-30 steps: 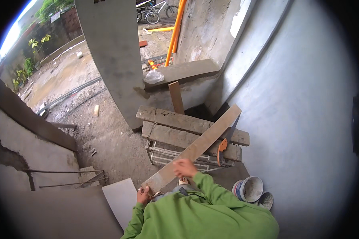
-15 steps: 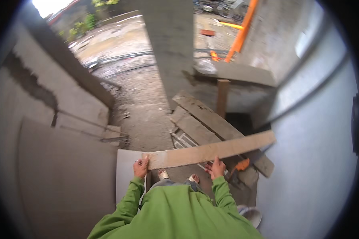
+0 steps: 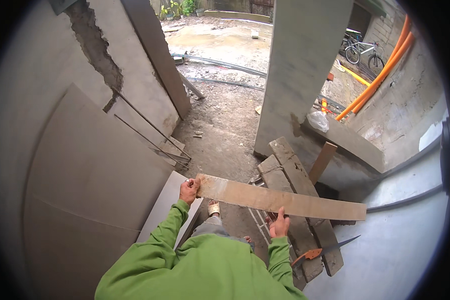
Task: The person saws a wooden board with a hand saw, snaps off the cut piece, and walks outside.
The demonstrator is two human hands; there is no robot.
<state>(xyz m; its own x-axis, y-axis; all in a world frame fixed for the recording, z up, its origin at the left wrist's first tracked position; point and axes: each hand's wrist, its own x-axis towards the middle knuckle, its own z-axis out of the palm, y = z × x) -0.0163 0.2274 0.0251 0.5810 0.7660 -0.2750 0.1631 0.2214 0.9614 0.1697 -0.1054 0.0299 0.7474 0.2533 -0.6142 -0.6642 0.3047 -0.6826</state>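
A long, narrow wooden board (image 3: 255, 195) spans the space in front of me, held in both hands. My left hand (image 3: 189, 191) pinches its left end, the thumb on the face. Near the middle of its lower edge my right hand (image 3: 279, 224) grips it, thumb up in front and the other fingers partly hidden behind. The board's right end reaches out over two rough grey planks (image 3: 297, 175). On those planks, to the right of my right hand, lies a handsaw (image 3: 312, 254) with an orange handle and a dark blade.
A large thin panel (image 3: 85, 200) leans on the left wall, with a white board (image 3: 160, 212) beside it. Two thin rods (image 3: 150, 127) slant by the doorway. A concrete pillar (image 3: 305, 75) stands ahead; an upright wooden piece (image 3: 322, 162) and orange pipes (image 3: 385, 75) are at right.
My view has turned left, so the surroundings shift rightward. The board's right end now tilts downward in view rather than upward. Both hands still hold it, and more of the saw shows.
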